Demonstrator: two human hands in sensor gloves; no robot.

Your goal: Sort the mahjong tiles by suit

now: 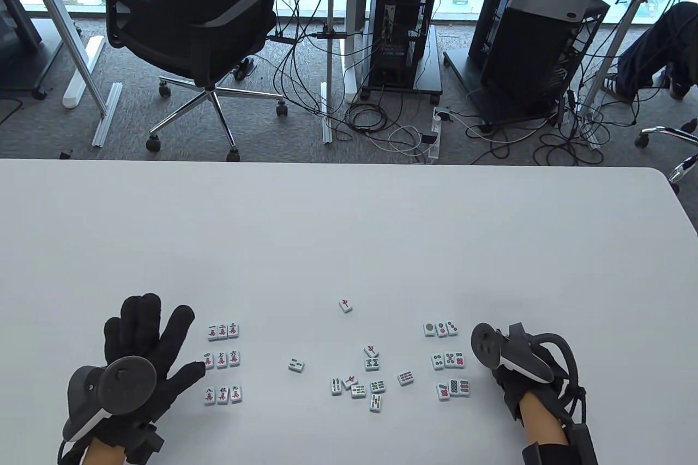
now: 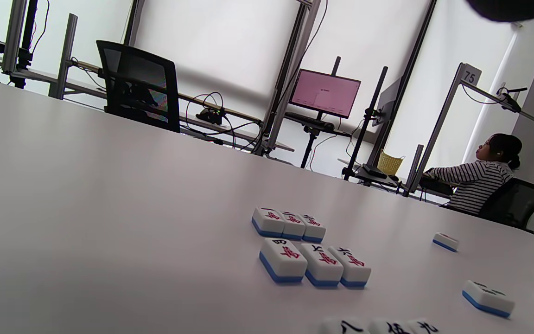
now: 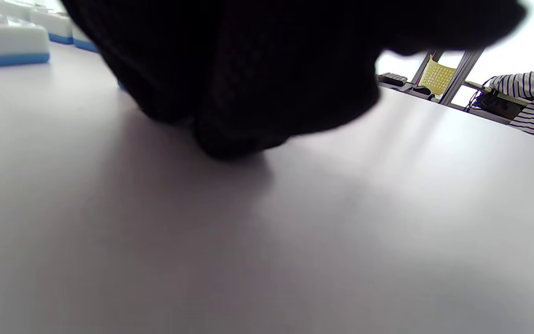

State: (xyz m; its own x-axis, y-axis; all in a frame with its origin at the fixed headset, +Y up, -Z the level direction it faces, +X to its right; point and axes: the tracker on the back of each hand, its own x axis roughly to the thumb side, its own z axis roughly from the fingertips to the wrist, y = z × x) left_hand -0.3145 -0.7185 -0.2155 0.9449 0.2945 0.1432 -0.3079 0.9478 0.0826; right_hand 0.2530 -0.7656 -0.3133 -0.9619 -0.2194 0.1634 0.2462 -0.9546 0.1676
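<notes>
Nine character-suit tiles (image 1: 222, 361) lie face up near the table's (image 1: 349, 236) front-left area, arranged in three rows of three with gaps between the rows; the left wrist view shows the far and middle rows in full (image 2: 314, 263), white tops on blue bases, and only the top edges of the near row. The left hand (image 1: 143, 356) lies flat on the table just left of this block, fingers straight and spread, gripping nothing; its thumb tip is at or just beside the leftmost tile of the middle row. Nine circle-suit tiles (image 1: 450, 360) form a matching three-row block toward the front-right, the nearest row slightly skewed. The right hand (image 1: 523, 367) rests just right of that block; in the table view the tracker covers its fingers, and the right wrist view is filled by dark blurred glove (image 3: 248, 79) touching the table, so whether it is open or closed cannot be told. Between the two blocks, a loose cluster of bamboo and red-marked tiles (image 1: 364, 378) sits near the front edge, unsorted and at mixed angles. One single tile (image 1: 296, 364) lies apart to the cluster's left, and one red-marked tile (image 1: 345, 305) lies apart farther from the front edge.
</notes>
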